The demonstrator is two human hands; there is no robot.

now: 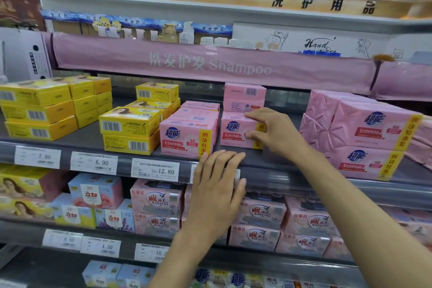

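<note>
I face a shop shelf of boxed soap. My right hand (272,132) grips a pink soap pack (236,131) standing on the grey shelf (268,161), thumb on its top and fingers curled over its front right corner. A second pink box (244,97) sits on top of that pack. My left hand (217,184) lies over the shelf's front rail with straight fingers, covering a price tag. Another pink pack (185,137) stands just left of the gripped one.
Yellow soap boxes (131,124) fill the left of the shelf, with more stacked yellow boxes (39,110) further left. Large pink packs (367,133) are stacked at the right. Price tags (155,169) line the rail. Pink and blue boxes (95,190) fill the shelf below.
</note>
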